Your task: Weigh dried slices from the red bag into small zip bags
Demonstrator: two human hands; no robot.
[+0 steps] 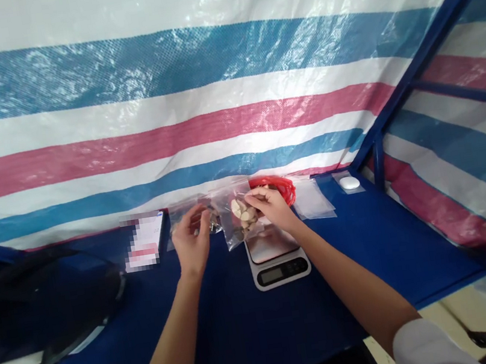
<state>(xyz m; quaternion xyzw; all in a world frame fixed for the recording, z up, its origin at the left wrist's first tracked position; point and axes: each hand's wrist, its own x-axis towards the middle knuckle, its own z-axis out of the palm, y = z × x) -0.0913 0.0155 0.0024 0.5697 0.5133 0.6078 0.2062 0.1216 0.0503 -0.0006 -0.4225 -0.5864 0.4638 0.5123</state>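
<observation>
Clear bag, one, in right fingers' pinch; left fingers loose; one scale

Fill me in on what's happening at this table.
A person's right hand holds a clear bag of pale slices by the far edge of the scale; whether the bag touches the scale is hard to tell. The left hand, fingers curled and thumb apart, is at a second bag with darker contents; a firm grip on it can't be made out. A phone lies to the left.
</observation>
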